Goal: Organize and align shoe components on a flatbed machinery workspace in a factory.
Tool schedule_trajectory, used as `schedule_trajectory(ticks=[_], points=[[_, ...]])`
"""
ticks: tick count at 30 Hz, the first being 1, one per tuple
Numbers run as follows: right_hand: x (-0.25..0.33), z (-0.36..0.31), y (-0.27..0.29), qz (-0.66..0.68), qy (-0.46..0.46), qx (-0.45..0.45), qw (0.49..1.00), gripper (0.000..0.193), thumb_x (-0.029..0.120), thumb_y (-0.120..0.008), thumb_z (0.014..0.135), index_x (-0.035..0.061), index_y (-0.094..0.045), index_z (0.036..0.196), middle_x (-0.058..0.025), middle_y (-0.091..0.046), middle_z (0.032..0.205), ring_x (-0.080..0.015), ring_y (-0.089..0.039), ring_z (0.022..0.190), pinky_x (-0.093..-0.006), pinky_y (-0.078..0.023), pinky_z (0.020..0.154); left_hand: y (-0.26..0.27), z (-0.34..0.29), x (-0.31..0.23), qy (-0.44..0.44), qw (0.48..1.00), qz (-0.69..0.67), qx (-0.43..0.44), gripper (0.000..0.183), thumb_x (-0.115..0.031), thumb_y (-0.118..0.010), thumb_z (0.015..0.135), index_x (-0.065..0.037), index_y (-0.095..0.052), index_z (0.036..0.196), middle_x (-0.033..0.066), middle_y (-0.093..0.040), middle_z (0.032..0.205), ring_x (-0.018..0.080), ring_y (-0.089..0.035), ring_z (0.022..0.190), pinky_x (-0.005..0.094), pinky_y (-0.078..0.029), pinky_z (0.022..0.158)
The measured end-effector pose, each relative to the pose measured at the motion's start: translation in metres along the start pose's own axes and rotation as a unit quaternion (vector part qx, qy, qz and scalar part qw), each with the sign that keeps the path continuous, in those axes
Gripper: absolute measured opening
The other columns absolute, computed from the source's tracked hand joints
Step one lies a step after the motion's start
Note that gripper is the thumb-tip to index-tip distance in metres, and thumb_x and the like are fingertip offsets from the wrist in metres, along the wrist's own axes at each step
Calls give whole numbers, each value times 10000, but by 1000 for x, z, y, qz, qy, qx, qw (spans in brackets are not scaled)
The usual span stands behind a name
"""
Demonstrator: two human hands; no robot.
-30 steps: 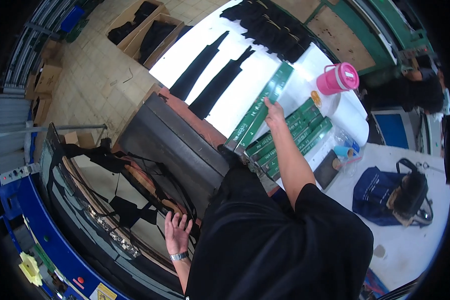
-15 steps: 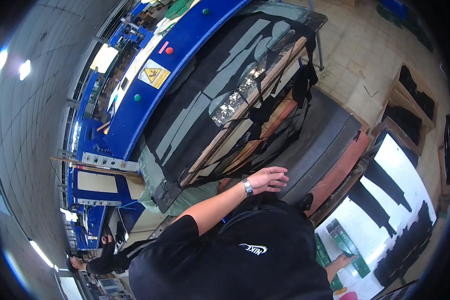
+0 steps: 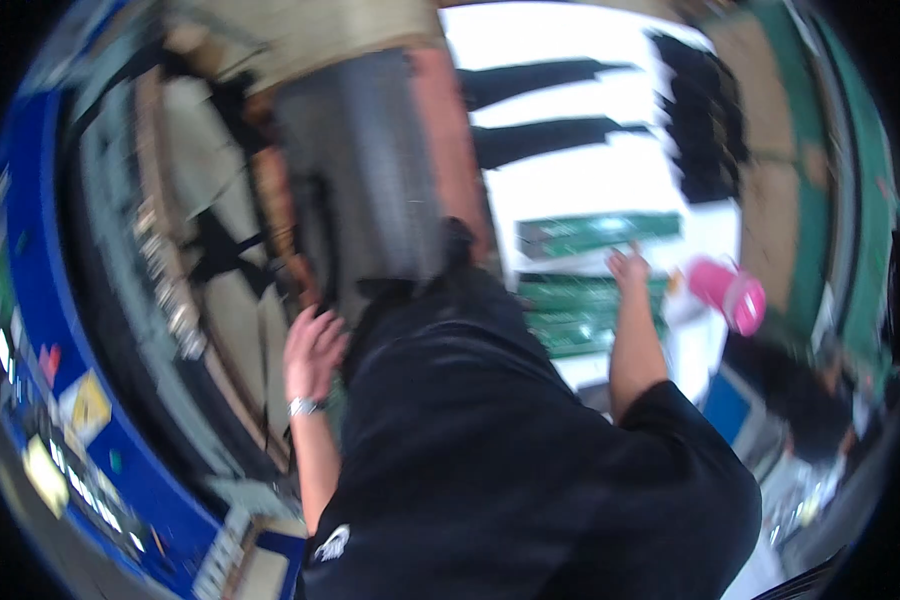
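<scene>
My left hand (image 3: 315,345), with a metal watch at its wrist, hangs over the near left side with its fingers loosely apart and nothing in them. Dark straps and the wooden edge (image 3: 195,300) of a machine bed are beside it. On the right, my right hand (image 3: 627,268) is at the lower edge of a flat green piece (image 3: 600,235) on a white tabletop (image 3: 570,195). Its fingers are blurred, so a grip on the piece cannot be made out. More flat green pieces (image 3: 585,320) lie just nearer, partly behind my right forearm.
A pink cylinder (image 3: 728,295) stands right of my right hand. Black cut pieces (image 3: 545,140) and a dark pile (image 3: 700,120) lie farther back. Between the table and the blue machine (image 3: 110,440) is a dark padded surface (image 3: 370,170) with a reddish edge.
My view has swung right, from the machine towards the white table. My left hand now shows at the left, still empty. My right hand stays by the green pieces.
</scene>
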State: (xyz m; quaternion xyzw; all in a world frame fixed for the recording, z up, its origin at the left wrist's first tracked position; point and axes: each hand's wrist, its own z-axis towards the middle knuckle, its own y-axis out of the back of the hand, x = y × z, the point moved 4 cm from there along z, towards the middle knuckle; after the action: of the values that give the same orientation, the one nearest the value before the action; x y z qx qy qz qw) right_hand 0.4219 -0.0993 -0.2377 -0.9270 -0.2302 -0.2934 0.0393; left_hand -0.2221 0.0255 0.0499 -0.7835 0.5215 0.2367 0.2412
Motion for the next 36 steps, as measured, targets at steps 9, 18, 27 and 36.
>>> schedule_trajectory(ticks=[9,18,27,36], points=[[59,-135,-64,-702,334,324,539,529,392,-814,749,44,-675,1122,-174,-677,1144,-362,-634,1067,-417,-517,899,39,3,10,61,997,54,-12,485,-274,-590,996,-83,-448,1419,98,-638,1248,256,-624,1138,435,-504,953],[19,-85,-72,-832,44,465,299,523,381,-883,654,63,-730,1039,-162,-716,909,-327,-676,909,-410,-518,810,20,-2,-9,3,995,104,-3,451,-252,-580,1006,-74,-464,1404,107,-655,1220,231,-641,1116,398,-522,937],[56,-114,-90,-838,24,431,334,390,326,-849,715,59,-745,980,-150,-722,870,-298,-678,830,-406,-520,767,52,-25,36,21,995,57,-77,367,-197,-565,1014,-59,-511,1350,103,-667,1181,216,-679,1037,347,-573,832],[75,-132,-108,-856,12,440,272,414,365,-854,709,65,-742,971,-137,-697,821,-289,-651,807,-419,-493,725,44,-20,37,2,998,51,-46,368,-192,-551,1023,-47,-509,1358,104,-665,1184,187,-676,1030,326,-562,833]])
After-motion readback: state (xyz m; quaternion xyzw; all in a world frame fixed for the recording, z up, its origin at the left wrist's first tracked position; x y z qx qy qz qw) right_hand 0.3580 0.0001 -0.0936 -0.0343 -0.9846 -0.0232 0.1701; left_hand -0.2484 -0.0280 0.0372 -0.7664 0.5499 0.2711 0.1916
